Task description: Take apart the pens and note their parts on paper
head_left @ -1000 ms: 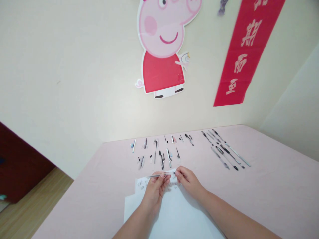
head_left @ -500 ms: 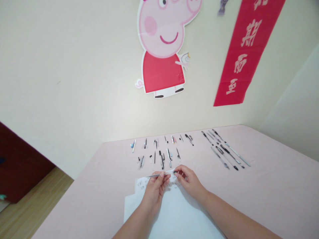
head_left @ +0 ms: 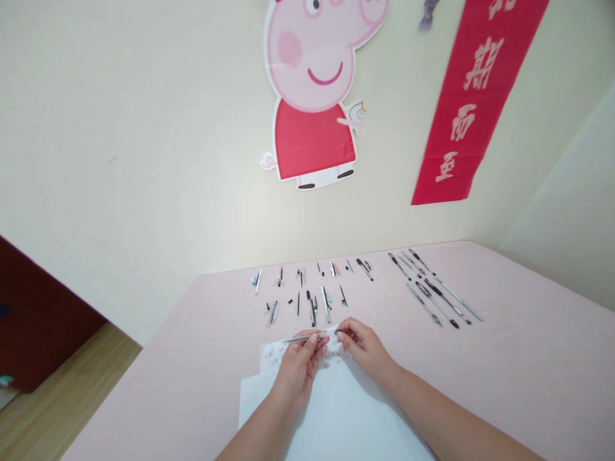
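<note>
My left hand (head_left: 303, 365) is closed round a slim, clear-barrelled pen (head_left: 298, 339), held almost level with its pale end pointing left. At the pen's right end, the fingertips of my right hand (head_left: 362, 349) pinch a small dark part, mostly hidden by the fingers. Both hands are just above sheets of white paper (head_left: 355, 416); a sheet with dark handwriting (head_left: 273, 354) shows at the upper left, under the hands.
Beyond the paper, two rows of pen parts, such as a black pen piece (head_left: 311, 308), lie on the pink tablecloth (head_left: 192, 384). Several whole pens (head_left: 446, 298) lie at the right. Behind the table rises a wall with a pig cutout (head_left: 314, 137) and a red banner (head_left: 446, 147).
</note>
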Motion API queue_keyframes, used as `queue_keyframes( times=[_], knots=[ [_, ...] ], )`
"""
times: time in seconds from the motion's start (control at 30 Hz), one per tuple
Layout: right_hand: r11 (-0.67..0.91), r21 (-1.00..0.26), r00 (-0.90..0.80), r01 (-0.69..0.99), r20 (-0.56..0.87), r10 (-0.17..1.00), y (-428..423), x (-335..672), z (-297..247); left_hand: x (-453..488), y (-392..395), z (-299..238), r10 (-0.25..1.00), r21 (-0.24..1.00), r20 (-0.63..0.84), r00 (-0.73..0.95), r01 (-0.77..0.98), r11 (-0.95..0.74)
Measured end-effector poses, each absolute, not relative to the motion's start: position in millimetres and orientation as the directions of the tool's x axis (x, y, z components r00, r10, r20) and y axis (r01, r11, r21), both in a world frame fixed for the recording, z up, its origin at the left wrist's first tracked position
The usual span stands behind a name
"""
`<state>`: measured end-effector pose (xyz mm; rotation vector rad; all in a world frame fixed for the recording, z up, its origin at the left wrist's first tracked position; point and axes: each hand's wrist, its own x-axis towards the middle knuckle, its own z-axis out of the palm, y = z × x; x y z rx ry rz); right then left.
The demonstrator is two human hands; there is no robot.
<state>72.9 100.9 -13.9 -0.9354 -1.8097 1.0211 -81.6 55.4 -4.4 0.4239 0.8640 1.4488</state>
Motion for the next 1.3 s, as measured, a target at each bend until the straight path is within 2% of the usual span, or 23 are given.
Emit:
queue_keyframes(
  times=[0.3, 0.53, 0.73, 1.0, 1.17, 1.3],
  knots=[
    [0.397, -0.875, -0.387, 0.278, 0.277, 0.880, 100.4, 70.6, -11.0, -80.4, 53.9, 1.2, 0.970, 0.741, -0.236, -0.062, -0.657, 0.138],
    [0.309, -0.929, -0.386, 0.206, 0.213, 0.898, 98.1, 70.8, -10.6, -80.0, 54.3, 0.7, 0.963, 0.725, -0.258, -0.078, -0.674, 0.140],
    [0.393, -0.896, -0.386, 0.207, 0.294, 0.874, 99.0, 71.9, -10.4, -81.1, 56.1, -3.0, 0.963, 0.719, -0.258, -0.083, -0.682, 0.134],
    [0.353, -0.894, -0.392, 0.277, 0.230, 0.891, 98.7, 70.0, -11.0, -79.6, 53.2, 2.5, 0.965, 0.732, -0.253, -0.069, -0.666, 0.144],
    [0.363, -0.909, -0.397, 0.206, 0.261, 0.880, 97.9, 71.9, -11.2, -81.3, 55.2, -2.9, 0.965, 0.721, -0.252, -0.075, -0.680, 0.136],
    [0.404, -0.884, -0.398, 0.233, 0.292, 0.870, 99.1, 72.0, -12.4, -80.6, 55.1, -1.5, 0.966, 0.722, -0.245, -0.075, -0.679, 0.130]
  ],
)
